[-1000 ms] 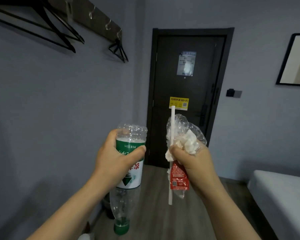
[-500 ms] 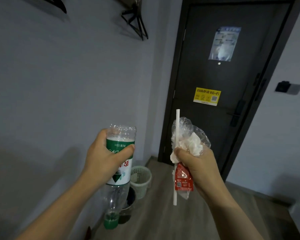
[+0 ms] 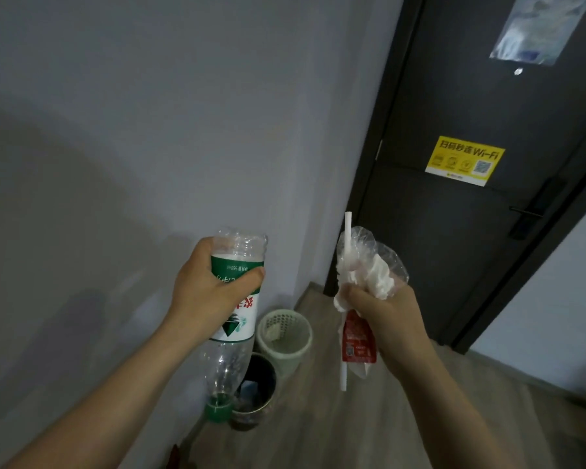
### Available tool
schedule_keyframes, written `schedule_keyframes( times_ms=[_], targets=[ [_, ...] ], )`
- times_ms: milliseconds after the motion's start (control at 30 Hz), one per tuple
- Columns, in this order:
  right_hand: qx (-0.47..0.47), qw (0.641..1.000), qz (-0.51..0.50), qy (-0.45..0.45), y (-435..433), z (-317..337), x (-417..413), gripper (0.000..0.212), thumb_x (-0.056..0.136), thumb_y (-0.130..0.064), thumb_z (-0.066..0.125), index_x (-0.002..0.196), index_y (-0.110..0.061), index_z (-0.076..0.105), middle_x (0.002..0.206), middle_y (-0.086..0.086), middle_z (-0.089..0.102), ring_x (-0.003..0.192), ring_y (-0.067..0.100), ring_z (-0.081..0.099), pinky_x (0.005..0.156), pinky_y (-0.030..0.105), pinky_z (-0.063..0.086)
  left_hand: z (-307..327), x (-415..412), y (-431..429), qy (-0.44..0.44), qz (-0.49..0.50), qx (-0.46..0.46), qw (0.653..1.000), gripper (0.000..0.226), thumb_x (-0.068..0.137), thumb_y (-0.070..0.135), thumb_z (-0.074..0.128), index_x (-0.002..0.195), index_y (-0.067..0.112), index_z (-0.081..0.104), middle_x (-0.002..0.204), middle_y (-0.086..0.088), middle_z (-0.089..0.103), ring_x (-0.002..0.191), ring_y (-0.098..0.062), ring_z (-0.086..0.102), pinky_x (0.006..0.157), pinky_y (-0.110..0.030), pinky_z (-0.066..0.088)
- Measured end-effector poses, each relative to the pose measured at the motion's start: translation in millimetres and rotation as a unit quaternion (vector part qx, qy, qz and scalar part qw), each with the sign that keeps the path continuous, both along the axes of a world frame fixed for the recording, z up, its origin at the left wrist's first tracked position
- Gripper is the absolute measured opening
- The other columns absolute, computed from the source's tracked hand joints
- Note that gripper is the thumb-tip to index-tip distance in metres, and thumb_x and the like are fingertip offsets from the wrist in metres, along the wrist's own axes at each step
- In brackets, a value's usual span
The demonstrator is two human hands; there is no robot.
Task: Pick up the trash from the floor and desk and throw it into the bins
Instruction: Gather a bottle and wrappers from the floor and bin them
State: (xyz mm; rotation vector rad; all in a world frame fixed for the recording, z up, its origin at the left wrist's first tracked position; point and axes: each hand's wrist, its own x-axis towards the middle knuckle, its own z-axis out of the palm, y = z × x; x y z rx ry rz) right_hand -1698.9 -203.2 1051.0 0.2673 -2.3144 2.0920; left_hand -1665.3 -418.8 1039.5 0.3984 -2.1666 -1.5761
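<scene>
Clear plastic bottle (image 3: 234,319) sits in our left hand (image 3: 210,292), upside down w/ the green cap (image 3: 219,409) at the bottom. Our thumb lies across the label and the fingers go round the back, clamped on it. Our right hand (image 3: 383,316) is fisted on a bundle: white straw (image 3: 347,231), crumpled clear bag (image 3: 383,248), wad of tissue (image 3: 376,279), red sachet (image 3: 357,340). The straw runs upright through the fist and sticks out above and below. Bag and tissue bulge above the fingers, the sachet hangs under them. Fingers closed tight round the lot.

Both hands are up in the air, apart from each other. Below and between them is a wood-look floor (image 3: 352,428) w/ two bins against the grey wall (image 3: 149,130): a pale green mesh bin (image 3: 298,346) farther off w/ a pale scrap (image 3: 274,331) inside, and a dark bin (image 3: 266,397) nearer us. Touching or just beside each other, we can't tell. The cap end overlaps the dark bin's rim in view. At right is a dark door (image 3: 454,248) w/ a yellow Wi-Fi sticker (image 3: 464,160), a notice (image 3: 535,25) up top and a lever handle (image 3: 528,214).

Our left fingers are hidden behind the bottle. The dark bin's contents are hard to read, sth bluish in there. The notice is cut off at the top edge, its text unreadable. A small reddish thing (image 3: 175,456) at the bottom edge is cut off, no ID.
</scene>
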Motion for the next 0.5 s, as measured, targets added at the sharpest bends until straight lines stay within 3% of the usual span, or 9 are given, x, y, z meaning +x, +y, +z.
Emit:
schedule_keyframes(
  times_ms=[67, 233, 367, 433, 500],
  targets=[
    [0.0, 1.0, -0.006, -0.006, -1, -5, -12, 0.029, 0.07, -0.01, 0.07, 0.081, 0.011, 0.052, 0.061, 0.008, 0.055, 0.059, 0.027, 0.052, 0.059, 0.041, 0.047, -3, -8, -4, -0.001, 0.006, -0.003, 1.0, 0.042, 0.073, 0.02, 0.078, 0.107, 0.024, 0.053, 0.086, 0.012, 0.063, 0.064, 0.009, 0.06, 0.051, -0.007, 0.04],
    [0.011, 0.999, 0.026, -0.041, 3, -37, -112, 0.013, 0.08, 0.001, 0.068, 0.084, 0.008, 0.058, 0.059, 0.004, 0.057, 0.055, 0.019, 0.055, 0.058, 0.035, 0.047, -24, -86, 1, -0.04, 0.039, -0.013, 0.998, 0.047, 0.072, 0.026, 0.08, 0.107, 0.028, 0.048, 0.086, 0.013, 0.061, 0.07, 0.002, 0.059, 0.053, -0.012, 0.038],
    [0.013, 0.996, 0.062, -0.068, 4, -62, -199, 0.018, 0.083, 0.0, 0.065, 0.095, 0.011, 0.058, 0.074, 0.023, 0.061, 0.068, 0.032, 0.06, 0.066, 0.044, 0.052, -50, -155, 8, -0.066, 0.092, -0.008, 0.994, 0.042, 0.077, 0.018, 0.076, 0.106, 0.024, 0.047, 0.083, 0.011, 0.057, 0.069, 0.001, 0.054, 0.048, -0.008, 0.043],
    [0.027, 0.992, 0.078, -0.096, 3, -77, -237, 0.017, 0.084, -0.003, 0.066, 0.099, 0.001, 0.062, 0.088, 0.028, 0.064, 0.077, 0.036, 0.064, 0.073, 0.049, 0.055, -67, -186, 12, -0.09, 0.106, -0.002, 0.99, 0.04, 0.077, 0.017, 0.076, 0.106, 0.021, 0.048, 0.082, 0.009, 0.057, 0.068, 0.0, 0.054, 0.046, -0.004, 0.04],
    [0.039, 0.987, 0.086, -0.13, 1, -93, -270, 0.015, 0.083, -0.007, 0.068, 0.096, -0.011, 0.064, 0.091, 0.022, 0.067, 0.083, 0.035, 0.068, 0.076, 0.048, 0.056, -85, -210, 14, -0.118, 0.121, 0.004, 0.986, 0.039, 0.077, 0.018, 0.076, 0.107, 0.019, 0.05, 0.083, 0.008, 0.059, 0.07, -0.001, 0.056, 0.048, -0.008, 0.041]
  ],
)
